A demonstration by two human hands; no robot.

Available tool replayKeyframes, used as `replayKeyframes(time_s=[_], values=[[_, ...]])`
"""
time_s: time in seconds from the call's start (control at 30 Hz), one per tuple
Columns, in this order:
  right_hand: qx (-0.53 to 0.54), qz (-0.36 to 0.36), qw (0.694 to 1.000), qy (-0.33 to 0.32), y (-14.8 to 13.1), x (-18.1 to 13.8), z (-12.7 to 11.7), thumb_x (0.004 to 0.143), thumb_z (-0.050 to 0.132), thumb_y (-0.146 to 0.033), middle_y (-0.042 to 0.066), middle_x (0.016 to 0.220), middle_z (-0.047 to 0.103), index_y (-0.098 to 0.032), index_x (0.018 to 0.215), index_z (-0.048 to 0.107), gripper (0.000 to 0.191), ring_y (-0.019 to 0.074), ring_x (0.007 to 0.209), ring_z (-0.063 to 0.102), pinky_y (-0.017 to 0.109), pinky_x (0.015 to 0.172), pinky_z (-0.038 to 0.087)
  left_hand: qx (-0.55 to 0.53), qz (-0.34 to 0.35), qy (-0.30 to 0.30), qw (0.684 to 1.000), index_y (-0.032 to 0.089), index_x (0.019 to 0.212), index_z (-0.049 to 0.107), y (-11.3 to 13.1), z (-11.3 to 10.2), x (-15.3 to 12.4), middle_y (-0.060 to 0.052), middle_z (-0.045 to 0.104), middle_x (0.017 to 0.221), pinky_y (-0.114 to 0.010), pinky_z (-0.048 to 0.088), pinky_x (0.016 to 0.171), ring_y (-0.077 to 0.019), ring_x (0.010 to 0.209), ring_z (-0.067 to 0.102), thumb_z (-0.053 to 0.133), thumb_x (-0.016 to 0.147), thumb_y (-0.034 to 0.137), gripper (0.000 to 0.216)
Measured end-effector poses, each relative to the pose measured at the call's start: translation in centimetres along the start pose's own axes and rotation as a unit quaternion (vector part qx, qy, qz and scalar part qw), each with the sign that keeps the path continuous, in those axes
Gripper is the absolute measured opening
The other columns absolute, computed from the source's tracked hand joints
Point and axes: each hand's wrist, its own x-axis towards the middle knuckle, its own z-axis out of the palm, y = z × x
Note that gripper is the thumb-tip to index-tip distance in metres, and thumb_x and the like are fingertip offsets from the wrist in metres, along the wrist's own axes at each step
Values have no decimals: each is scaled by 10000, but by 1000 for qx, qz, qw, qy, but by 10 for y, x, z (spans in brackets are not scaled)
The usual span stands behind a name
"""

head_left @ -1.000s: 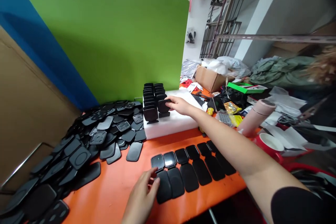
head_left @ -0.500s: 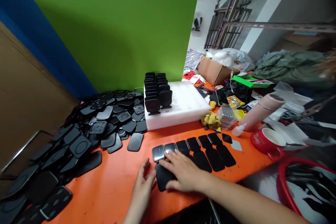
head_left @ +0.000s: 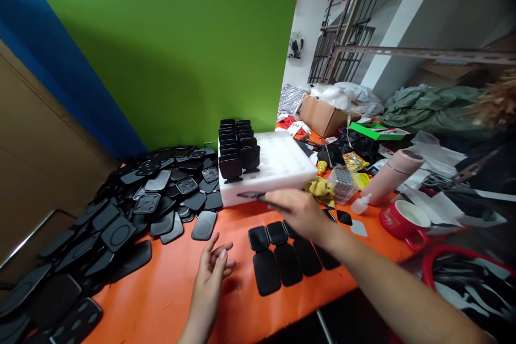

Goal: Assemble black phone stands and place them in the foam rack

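My right hand [head_left: 296, 212] pinches a thin black hinged panel [head_left: 252, 195], seen nearly edge-on, just in front of the white foam block [head_left: 274, 183]. Black panels [head_left: 230, 167] stand upright in two rows on the block's left half. Over the orange table, my left hand [head_left: 212, 266] hovers with fingers apart and nothing in it. To its right, several flat black two-part panels [head_left: 266, 273] lie side by side, each a small framed square joined to a larger plate. My right hand and forearm hide part of that row.
A large heap of loose black panels [head_left: 116, 234] covers the table's left side. A yellow cloth [head_left: 320, 190], a clear box [head_left: 342, 184], a pink bottle [head_left: 393, 177] and a red mug [head_left: 403, 223] stand at right. A green partition [head_left: 173, 54] rises behind.
My right hand has lifted a black panel from the left end of the row and carried it up towards the foam block. My left hand has come away, its fingers spreading.
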Motion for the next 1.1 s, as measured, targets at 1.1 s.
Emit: replayKeyframes(time_s=[1.1], values=[[85, 156, 981, -83, -43, -82, 71, 816, 476, -223, 35, 979, 624, -261, 1046, 568, 251, 198, 902, 577, 331, 799, 474, 190, 37, -16, 981, 126, 959, 567, -8, -61, 72, -121, 630, 939, -389, 430, 803, -298, 932, 576, 587, 652, 395, 409]])
